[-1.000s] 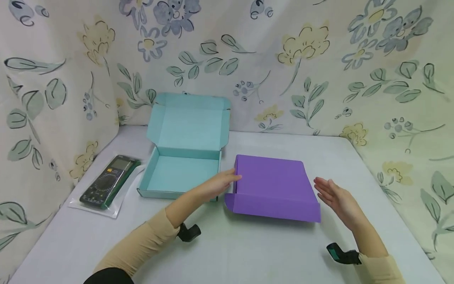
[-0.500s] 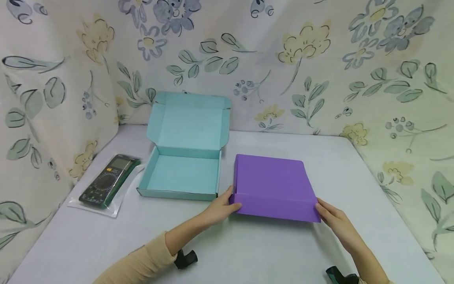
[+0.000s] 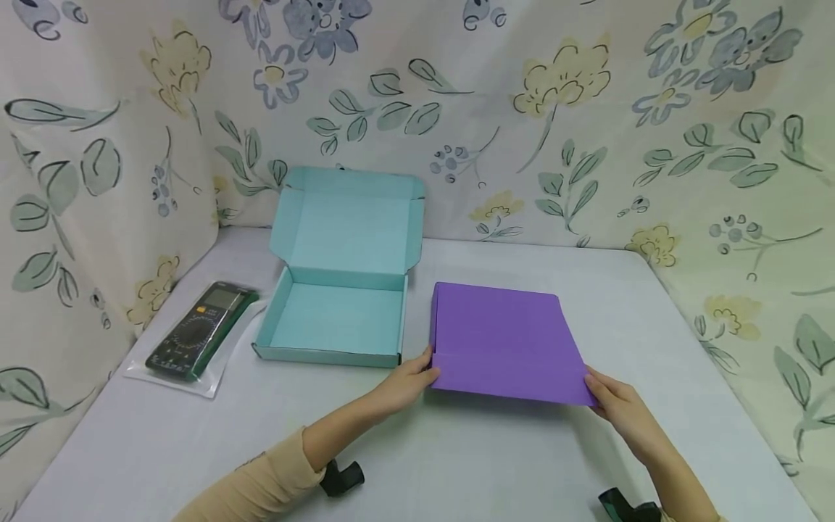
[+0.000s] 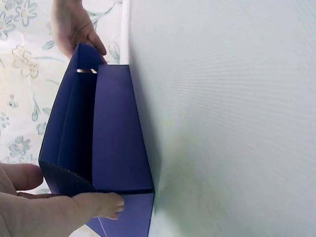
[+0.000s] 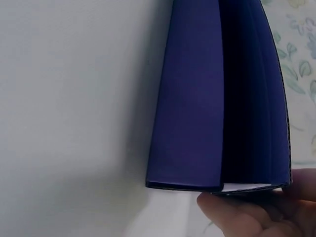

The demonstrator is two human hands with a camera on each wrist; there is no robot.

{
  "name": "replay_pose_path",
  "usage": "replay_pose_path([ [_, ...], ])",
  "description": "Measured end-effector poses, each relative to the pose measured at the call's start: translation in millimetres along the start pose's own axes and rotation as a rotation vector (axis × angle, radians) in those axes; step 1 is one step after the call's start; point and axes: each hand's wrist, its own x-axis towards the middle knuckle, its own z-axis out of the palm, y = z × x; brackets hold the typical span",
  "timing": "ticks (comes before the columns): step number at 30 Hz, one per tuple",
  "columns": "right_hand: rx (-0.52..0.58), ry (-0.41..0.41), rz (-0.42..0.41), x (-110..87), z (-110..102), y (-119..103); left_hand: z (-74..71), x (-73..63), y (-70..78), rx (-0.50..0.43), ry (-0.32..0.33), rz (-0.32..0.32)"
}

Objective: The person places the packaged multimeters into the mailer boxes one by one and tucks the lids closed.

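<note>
A purple cardboard mailer box (image 3: pixel 502 326) lies on the white table, its lid raised at the front. In the left wrist view a dark gap shows between the lid and the box's front wall (image 4: pixel 118 128). My left hand (image 3: pixel 406 382) grips the near left corner, thumb on the lid side and fingers at the side flap and front wall. At the near right corner, my right hand (image 3: pixel 622 413) holds the lid edge with the thumb on top. Its fingers curl under the side flap in the right wrist view, where the box's side (image 5: pixel 192 98) fills the middle.
To the left stands a light teal box (image 3: pixel 339 319) with its lid up and nothing inside. Farther left lies a multimeter (image 3: pixel 198 333) in a clear plastic bag. A floral curtain (image 3: pixel 483 123) hangs behind the table (image 3: pixel 496 471).
My left hand has come nearer, from the box's left side to its front corner. My right hand has moved in and taken hold of the lid's right corner. The front flap has swung up level with the lid.
</note>
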Motion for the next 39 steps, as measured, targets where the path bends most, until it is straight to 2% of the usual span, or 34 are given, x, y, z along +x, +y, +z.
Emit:
replay_pose_path([
  [11, -0.016, 0.001, -0.02, -2.9, -2.2, -8.2, 2.2, -7.7, 9.9, 0.012, 0.013, -0.035],
  [21, -0.002, -0.012, -0.013, -2.2, -1.3, -11.6, 5.4, -12.7, 11.6, 0.104, 0.07, -0.046],
  [30, -0.011, -0.002, -0.004, -1.9, 0.5, -12.1, 6.9, -12.8, 7.7, 0.162, 0.067, -0.009],
  [34, -0.016, 0.004, -0.01, -1.7, -0.5, -11.7, 5.4, -10.3, 6.4, 0.13, 0.052, -0.001],
  [39, -0.003, -0.013, -0.002, -3.0, -2.3, -9.8, 1.3, -8.6, 4.2, 0.0, -0.034, -0.017],
])
